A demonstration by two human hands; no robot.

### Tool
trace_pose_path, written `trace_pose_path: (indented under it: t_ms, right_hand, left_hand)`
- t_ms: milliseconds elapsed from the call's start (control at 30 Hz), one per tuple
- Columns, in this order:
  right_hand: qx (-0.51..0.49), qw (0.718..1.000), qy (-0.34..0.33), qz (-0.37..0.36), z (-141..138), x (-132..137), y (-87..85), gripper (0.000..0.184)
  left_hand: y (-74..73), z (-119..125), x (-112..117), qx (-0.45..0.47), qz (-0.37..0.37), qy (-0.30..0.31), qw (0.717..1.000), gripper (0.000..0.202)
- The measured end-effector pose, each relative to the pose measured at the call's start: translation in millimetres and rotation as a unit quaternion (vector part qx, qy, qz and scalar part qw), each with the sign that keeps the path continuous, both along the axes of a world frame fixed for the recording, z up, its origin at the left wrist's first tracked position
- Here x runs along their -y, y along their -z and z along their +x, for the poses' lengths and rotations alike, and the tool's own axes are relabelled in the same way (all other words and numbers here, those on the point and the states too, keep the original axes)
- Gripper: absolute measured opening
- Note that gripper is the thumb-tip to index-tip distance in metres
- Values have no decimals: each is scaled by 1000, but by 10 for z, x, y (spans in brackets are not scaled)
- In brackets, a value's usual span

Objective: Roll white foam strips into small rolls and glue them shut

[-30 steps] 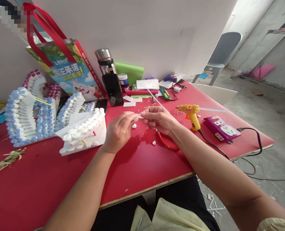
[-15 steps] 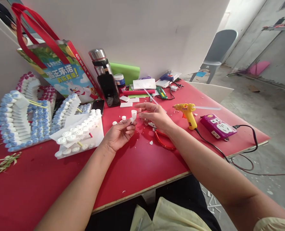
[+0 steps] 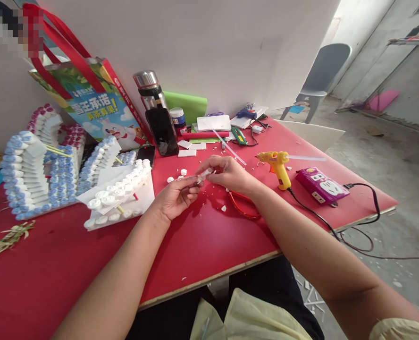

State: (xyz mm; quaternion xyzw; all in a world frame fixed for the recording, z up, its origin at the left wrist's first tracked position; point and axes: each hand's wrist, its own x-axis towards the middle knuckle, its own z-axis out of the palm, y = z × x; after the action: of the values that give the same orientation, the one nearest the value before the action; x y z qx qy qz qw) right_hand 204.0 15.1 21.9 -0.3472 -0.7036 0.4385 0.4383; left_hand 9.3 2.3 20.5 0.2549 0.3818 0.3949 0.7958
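Pinched between my fingers is a small white paper roll [image 3: 204, 175], held at its lower left end by my left hand [image 3: 179, 197]. My right hand [image 3: 228, 174] closes its thumb and forefinger on the upper right end. Just behind, a few little white rolls [image 3: 183, 172] lie on the red tabletop [image 3: 202, 250]. Red tool handles [image 3: 243, 205] show below my right hand; the rest of that tool is hidden. To the left stands a white board structure [image 3: 146, 189] covered with white rolled rosettes.
A yellow glue gun [image 3: 275, 165] and a purple power strip [image 3: 321, 185] sit on the right, with cords trailing off the table. A steel flask [image 3: 151, 89], a phone [image 3: 163, 132] and a colourful bag [image 3: 99, 108] stand at the back. Blue-and-white models [image 3: 29, 174] occupy the left.
The white roll has tipped from upright to lying slanted between my hands. My right hand's fingers have closed in on it, having been apart from it before.
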Motion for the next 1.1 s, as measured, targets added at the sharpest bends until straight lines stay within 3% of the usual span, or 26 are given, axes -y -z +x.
trace_pose_path:
  t_ms: [133, 200, 367, 700, 1100]
  right_hand:
    - [-17, 994, -58, -86, 28, 48, -98, 31]
    - [-5, 995, -52, -89, 36, 57, -113, 29]
    - [75, 996, 2, 41, 70, 12, -53, 15]
    - [172, 974, -46, 141, 107, 46, -80, 17]
    - [195, 964, -84, 158, 140, 30, -46, 37]
  left_hand:
    - [-31, -44, -19, -16, -22, 1, 1000, 9]
    - [-30, -57, -25, -30, -18, 7, 999, 8]
    - [-22, -70, -30, -55, -21, 31, 998, 5]
    - [-9, -128, -59, -76, -19, 50, 996, 4]
    - [-21, -155, -89, -74, -46, 63, 994, 5]
